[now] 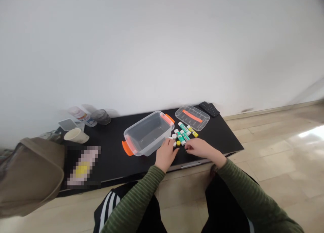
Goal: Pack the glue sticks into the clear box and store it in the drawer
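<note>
My left hand (165,154) rests beside the clear plastic box, thumb spread from the fingers, its fingertips at a small group of white caps (174,136). A yellow cap (178,143) sits just right of them. My right hand (199,148) has its fingers curled near the lower end of the green-and-white glue sticks (180,137); anything inside those fingers is hidden. Another green glue stick (184,128) and a yellow glue stick (192,131) lie behind. The clear box (148,133) has orange clip handles, and nothing shows inside it.
The clear lid (192,117) with an orange handle lies back right, beside a dark patterned object (209,109). Left stand a paper cup (76,135), a crumpled grey bag or cup (101,117) and a bottle (82,115). Brown fabric (32,175) covers the table's left end.
</note>
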Motion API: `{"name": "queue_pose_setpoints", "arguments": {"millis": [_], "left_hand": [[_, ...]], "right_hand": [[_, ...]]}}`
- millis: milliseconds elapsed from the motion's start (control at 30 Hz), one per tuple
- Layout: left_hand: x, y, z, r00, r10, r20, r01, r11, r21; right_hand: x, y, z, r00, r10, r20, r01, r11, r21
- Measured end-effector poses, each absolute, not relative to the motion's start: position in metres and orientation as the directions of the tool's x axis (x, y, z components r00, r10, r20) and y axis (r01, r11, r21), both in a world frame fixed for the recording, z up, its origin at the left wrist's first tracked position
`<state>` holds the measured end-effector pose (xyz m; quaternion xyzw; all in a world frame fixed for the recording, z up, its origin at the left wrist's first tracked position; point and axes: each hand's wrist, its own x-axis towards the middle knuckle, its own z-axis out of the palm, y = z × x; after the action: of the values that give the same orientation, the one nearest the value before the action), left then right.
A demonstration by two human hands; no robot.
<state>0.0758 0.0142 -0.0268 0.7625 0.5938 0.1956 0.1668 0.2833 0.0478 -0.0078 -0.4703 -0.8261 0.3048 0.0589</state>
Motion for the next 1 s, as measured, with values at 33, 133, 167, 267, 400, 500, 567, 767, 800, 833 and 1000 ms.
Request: {"name": "queue_pose_setpoints", "arguments": {"millis": [33, 133, 167, 267, 400, 500, 567, 767, 800, 833, 1000], "left_hand": [[0.073, 0.012, -0.022, 0.225, 0.971, 0.086, 0.769, -0.231, 0.596], [0.065, 0.011, -0.012, 0.252, 0.964, -0.085, 0.404, -0.025, 0.915], [0.064, 0.012, -0.01, 0.268, 0.953, -0.141, 0.252, 0.072, 0.965], [0.064, 0.019, -0.006, 0.32, 0.92, -0.226, -0.098, 0.27, 0.958], [0.069, 0.029, -0.004, 0.425, 0.851, -0.31, -0.215, 0.427, 0.878], [0.074, 0.035, -0.007, 0.448, 0.826, -0.344, -0.184, 0.461, 0.868], [0.076, 0.037, -0.01, 0.415, 0.841, -0.348, -0.133, 0.434, 0.891], [0.075, 0.037, -0.02, 0.135, 0.984, -0.117, 0.45, 0.044, 0.892], [0.076, 0.036, -0.023, 0.134, 0.99, -0.047, 0.565, -0.038, 0.824], [0.077, 0.035, -0.026, 0.154, 0.988, 0.017, 0.653, -0.115, 0.748], [0.088, 0.036, -0.049, 0.298, 0.948, 0.113, 0.858, -0.318, 0.403]], "right_hand": [[0.284, 0.044, -0.004, -0.574, 0.791, -0.213, 0.703, 0.342, -0.624], [0.282, 0.04, 0.007, -0.615, 0.757, -0.219, 0.511, 0.172, -0.842], [0.281, 0.041, 0.008, -0.615, 0.761, -0.208, 0.431, 0.103, -0.896], [0.275, 0.045, 0.008, -0.585, 0.78, -0.223, 0.236, -0.099, -0.967], [0.268, 0.053, 0.001, -0.573, 0.736, -0.362, 0.179, -0.318, -0.931], [0.267, 0.057, -0.004, -0.566, 0.729, -0.385, 0.164, -0.358, -0.919], [0.269, 0.061, -0.005, -0.534, 0.749, -0.392, 0.187, -0.347, -0.919], [0.29, 0.074, -0.012, -0.162, 0.943, -0.292, 0.614, -0.135, -0.778], [0.294, 0.076, -0.015, -0.097, 0.968, -0.233, 0.729, -0.09, -0.678], [0.298, 0.079, -0.018, -0.055, 0.982, -0.182, 0.824, -0.058, -0.564], [0.31, 0.09, -0.035, -0.023, 0.981, -0.192, 0.958, -0.033, -0.284]]}}
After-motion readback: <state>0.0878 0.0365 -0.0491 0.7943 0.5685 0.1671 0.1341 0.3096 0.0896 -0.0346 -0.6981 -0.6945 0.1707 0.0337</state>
